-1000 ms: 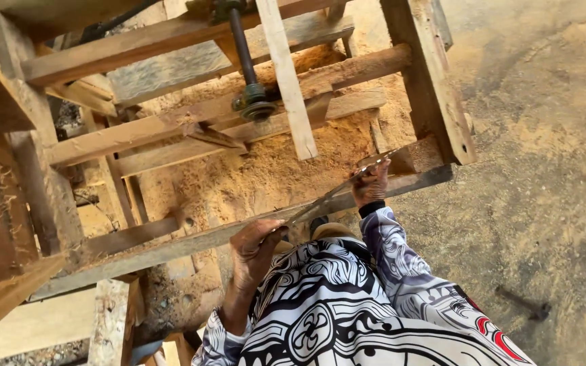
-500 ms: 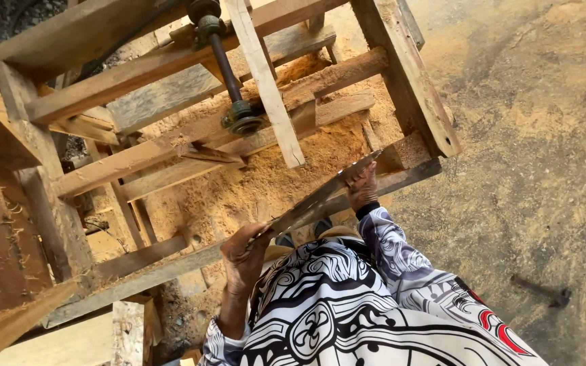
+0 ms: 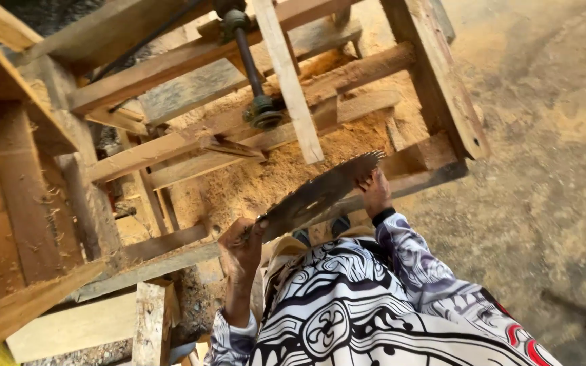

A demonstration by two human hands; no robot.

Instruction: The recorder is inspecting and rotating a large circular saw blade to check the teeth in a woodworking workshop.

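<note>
Gripping a big round toothed steel saw blade (image 3: 317, 196) by opposite edges — left hand (image 3: 242, 245) clamped on the lower rim, right hand (image 3: 374, 192) on the upper toothed rim. Half a second back only showed it edge-on, a thin sliver; now tilted up, flat face showing. Held above the sawdust, just below the rough wooden saw frame (image 3: 347, 81) and its dark metal shaft (image 3: 251, 64).

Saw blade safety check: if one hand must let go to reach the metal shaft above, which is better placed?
Probably the right hand: it grips the saw blade at its upper end, nearer the shaft; the left hand holds the lower end.
</note>
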